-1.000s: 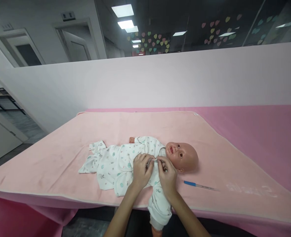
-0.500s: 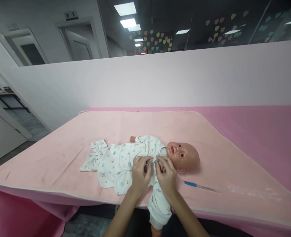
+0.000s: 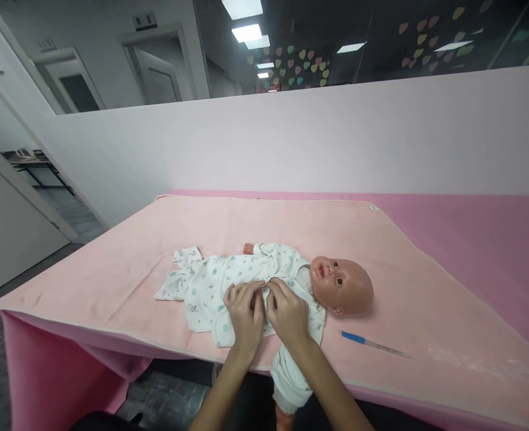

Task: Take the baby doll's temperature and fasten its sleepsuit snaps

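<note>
A baby doll point(image 3: 342, 287) lies on its back, head to the right, dressed in a white baby shirt point(image 3: 282, 254) and white trousers point(image 3: 199, 299) with small prints. My left hand point(image 3: 245, 311) is closed at the shirt front, thumb and fingers pinching the cloth over the doll's middle. Close beside it, nearly fingertip to fingertip, my right hand point(image 3: 289, 311) also pinches the shirt front. Whatever fastening lies between the fingertips is hidden. One sleeved doll arm point(image 3: 286, 380) hangs over the near table edge, under my right forearm.
A thermometer-like stick with a blue end point(image 3: 353, 337) lies right of the doll, below its head. Beneath everything is a peach blanket point(image 3: 124, 257) over a pink cloth point(image 3: 484, 245). A white wall point(image 3: 336, 137) with a dark window above stands behind.
Both hands have moved left along the shirt front, from near the doll's neck toward its middle. The whole scene sits slightly further right as the camera has turned.
</note>
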A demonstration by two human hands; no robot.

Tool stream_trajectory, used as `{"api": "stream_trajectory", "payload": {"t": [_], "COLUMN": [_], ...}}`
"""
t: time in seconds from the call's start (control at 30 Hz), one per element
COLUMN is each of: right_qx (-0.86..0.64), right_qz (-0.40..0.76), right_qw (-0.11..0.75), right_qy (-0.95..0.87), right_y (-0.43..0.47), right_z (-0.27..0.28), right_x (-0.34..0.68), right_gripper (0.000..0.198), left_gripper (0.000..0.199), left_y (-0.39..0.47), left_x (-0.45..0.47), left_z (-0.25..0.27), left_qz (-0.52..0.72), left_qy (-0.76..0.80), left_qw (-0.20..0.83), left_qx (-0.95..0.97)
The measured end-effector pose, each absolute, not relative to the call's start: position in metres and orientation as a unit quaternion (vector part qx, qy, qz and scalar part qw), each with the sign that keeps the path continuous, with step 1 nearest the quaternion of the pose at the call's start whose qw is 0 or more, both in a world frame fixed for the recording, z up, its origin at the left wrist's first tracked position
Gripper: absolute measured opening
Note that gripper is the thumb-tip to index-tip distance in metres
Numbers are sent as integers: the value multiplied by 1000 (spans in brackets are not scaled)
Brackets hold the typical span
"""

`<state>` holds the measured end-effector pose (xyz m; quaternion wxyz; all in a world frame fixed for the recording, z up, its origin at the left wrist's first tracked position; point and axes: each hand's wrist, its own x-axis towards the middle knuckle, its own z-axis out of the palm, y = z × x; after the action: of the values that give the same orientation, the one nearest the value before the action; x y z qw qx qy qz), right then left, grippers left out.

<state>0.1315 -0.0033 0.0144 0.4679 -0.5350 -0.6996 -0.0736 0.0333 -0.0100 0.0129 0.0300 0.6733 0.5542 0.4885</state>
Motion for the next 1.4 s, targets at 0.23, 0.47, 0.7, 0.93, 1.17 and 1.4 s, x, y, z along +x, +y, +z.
{"api": "stream_trajectory", "payload": {"t": [0.23,0.47,0.7,0.93,1.17,1.4], "right_qx": [-534,-489,-486,-500,-489,-492], "right_qz": [-18,15,1,7,46,43], "right_qw": [472,524,554,543,563,562], "right_qy": [-701,-697,-676,-675,-665,-663], "right_y": [-9,-13,-11,-8,-7,-7], "right_z": [10,8,6,6,4,4], "right_x": [136,140,142,142,142,142], "right_gripper": [22,19,17,21,19,18], "left_gripper": [17,17,16,23,18,17], "left_y": [-13,-16,-18,-15,-14,-12], "left_x": [36,38,38,40,40,38], "left_z": [17,20,21,19,18,13], "left_qz": [469,466,455,423,417,404], "left_qy": [573,566,554,562,558,546], "left_qw": [28,35,37,-1,-3,-12], "left_qx": [671,680,696,711,717,734]}}
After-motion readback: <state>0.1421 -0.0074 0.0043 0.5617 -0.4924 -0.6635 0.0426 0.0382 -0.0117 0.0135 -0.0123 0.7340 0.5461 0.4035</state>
